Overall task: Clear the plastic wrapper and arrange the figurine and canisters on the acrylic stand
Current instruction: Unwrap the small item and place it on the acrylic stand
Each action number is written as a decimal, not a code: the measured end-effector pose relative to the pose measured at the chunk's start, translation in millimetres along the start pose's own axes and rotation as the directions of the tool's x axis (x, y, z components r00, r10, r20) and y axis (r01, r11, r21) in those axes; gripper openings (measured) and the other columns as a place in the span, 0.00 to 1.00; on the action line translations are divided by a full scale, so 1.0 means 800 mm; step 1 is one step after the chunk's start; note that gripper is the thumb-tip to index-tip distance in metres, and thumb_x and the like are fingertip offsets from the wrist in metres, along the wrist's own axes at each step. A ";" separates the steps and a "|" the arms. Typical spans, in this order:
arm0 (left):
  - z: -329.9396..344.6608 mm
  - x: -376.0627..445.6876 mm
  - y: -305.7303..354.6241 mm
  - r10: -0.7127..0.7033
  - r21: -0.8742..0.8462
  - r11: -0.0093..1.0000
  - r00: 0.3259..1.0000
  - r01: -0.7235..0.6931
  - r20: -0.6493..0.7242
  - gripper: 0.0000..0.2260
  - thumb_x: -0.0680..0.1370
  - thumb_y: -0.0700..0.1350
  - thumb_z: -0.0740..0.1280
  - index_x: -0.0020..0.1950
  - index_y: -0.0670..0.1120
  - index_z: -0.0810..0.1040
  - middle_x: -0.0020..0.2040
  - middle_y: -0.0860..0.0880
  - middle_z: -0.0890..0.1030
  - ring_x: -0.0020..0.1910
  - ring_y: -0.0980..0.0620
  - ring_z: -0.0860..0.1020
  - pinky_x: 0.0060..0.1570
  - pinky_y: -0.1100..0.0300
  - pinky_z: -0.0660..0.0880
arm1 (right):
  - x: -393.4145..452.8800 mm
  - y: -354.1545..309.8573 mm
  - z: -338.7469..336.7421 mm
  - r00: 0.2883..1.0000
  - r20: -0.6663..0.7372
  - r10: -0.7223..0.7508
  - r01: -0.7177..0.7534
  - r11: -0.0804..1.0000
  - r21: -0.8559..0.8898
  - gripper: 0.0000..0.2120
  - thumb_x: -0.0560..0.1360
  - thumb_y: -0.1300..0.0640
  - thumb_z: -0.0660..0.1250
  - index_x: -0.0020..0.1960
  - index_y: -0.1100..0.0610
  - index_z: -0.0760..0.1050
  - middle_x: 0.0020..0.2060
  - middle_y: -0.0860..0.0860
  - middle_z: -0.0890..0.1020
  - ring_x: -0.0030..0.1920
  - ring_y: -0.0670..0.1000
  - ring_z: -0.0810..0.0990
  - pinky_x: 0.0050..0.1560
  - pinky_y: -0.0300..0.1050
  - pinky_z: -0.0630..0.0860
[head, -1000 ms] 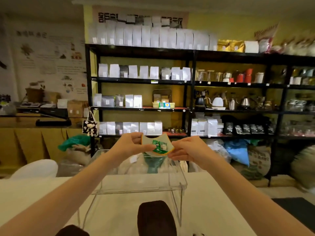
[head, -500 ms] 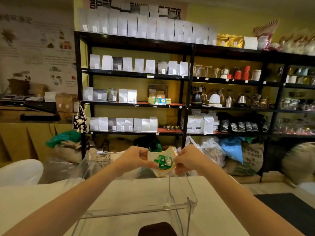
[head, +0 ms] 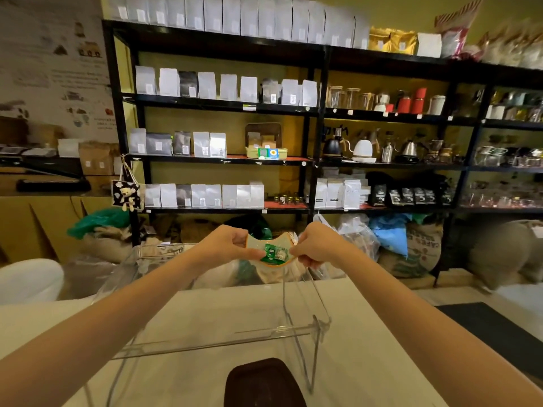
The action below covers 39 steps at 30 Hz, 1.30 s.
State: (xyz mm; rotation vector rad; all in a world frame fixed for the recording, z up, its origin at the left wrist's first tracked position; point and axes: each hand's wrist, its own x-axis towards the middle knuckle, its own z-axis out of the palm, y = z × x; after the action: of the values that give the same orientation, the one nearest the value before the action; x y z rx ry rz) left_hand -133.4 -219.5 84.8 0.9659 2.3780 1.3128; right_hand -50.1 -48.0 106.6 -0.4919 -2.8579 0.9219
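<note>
Above the far edge of the white worktop (head: 223, 312), head view: both bare arms reach forward and meet at a small packet. Left hand (head: 227, 242) pinches the packet's left end, thumb on the near face, fingers curled behind. Right hand (head: 316, 245) pinches the right end the same way. Each grip is narrow and closed on the plastic wrapper (head: 271, 251). Wrapper is clear with an orange rim along its lower edge and sags in a shallow curve between the two hands. A green printed piece sits inside or on it; too small to tell what it is.

Acrylic stand (head: 223, 342) rests on the worktop below the hands, clear, with a flat top sheet and thin legs; its front edge runs across the lower middle of the frame. The wrapper is held in the air over the stand's far side, not touching it. A dark brown rounded object (head: 264, 383) sits at the bottom edge under the stand; what it is cannot be told. Figurine and canisters cannot be picked out.

Behind the worktop, black shelving (head: 320, 160) spans the wall, stocked with rows of white and grey pouches (head: 205, 89), kettles (head: 363, 149) and glass jars. Burlap sacks (head: 411, 251) and plastic bags lie on the floor at the shelf base. A small cow-print bag (head: 126, 193) hangs from the left upright.
</note>
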 end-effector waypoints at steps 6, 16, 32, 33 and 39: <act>0.007 0.000 0.009 -0.055 0.156 0.986 0.998 0.050 0.029 0.17 0.72 0.50 0.68 0.58 0.44 0.78 0.58 0.50 0.79 0.56 0.53 0.76 0.56 0.59 0.71 | 0.003 0.006 0.006 0.999 -0.041 -0.015 0.018 0.998 0.066 0.13 0.73 0.59 0.65 0.44 0.70 0.78 0.31 0.58 0.78 0.26 0.51 0.74 0.31 0.39 0.74; 0.007 -0.024 0.063 -0.030 0.586 0.810 0.999 0.032 -0.013 0.15 0.75 0.56 0.62 0.41 0.43 0.74 0.39 0.47 0.76 0.32 0.57 0.70 0.32 0.63 0.65 | -0.028 0.015 -0.019 0.998 -0.050 -0.024 0.031 0.990 0.139 0.09 0.73 0.60 0.65 0.48 0.65 0.78 0.32 0.54 0.81 0.29 0.49 0.79 0.28 0.38 0.76; 0.178 -0.162 0.135 0.268 0.626 0.753 0.963 -0.205 -0.006 0.22 0.77 0.54 0.59 0.68 0.47 0.66 0.67 0.45 0.72 0.61 0.48 0.71 0.58 0.55 0.69 | -0.196 0.134 -0.018 0.925 -0.315 -0.212 0.186 0.976 -0.111 0.14 0.73 0.53 0.63 0.58 0.54 0.73 0.47 0.52 0.81 0.43 0.49 0.76 0.44 0.44 0.72; 0.193 -0.168 0.127 0.251 0.611 0.767 0.968 -0.195 -0.006 0.25 0.76 0.55 0.59 0.71 0.48 0.61 0.71 0.47 0.67 0.67 0.48 0.67 0.64 0.55 0.65 | -0.204 0.148 -0.008 0.928 -0.310 -0.207 0.180 0.977 -0.113 0.15 0.73 0.52 0.63 0.59 0.53 0.72 0.48 0.51 0.80 0.45 0.48 0.76 0.45 0.43 0.72; 0.267 -0.189 0.066 0.104 0.496 0.860 0.993 -0.120 0.060 0.32 0.77 0.52 0.60 0.74 0.46 0.46 0.77 0.46 0.50 0.75 0.49 0.51 0.72 0.57 0.51 | -0.238 0.217 0.055 0.971 -0.188 -0.146 0.136 0.988 -0.068 0.22 0.74 0.51 0.62 0.67 0.50 0.64 0.60 0.51 0.75 0.58 0.50 0.73 0.56 0.43 0.69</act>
State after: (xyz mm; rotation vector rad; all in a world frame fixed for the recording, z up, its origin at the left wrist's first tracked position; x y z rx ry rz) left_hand 111.4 -160.5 -4.2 1.2627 2.7334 0.7007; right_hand 168.3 -3.0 -29.7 -0.3553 -2.7069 0.7317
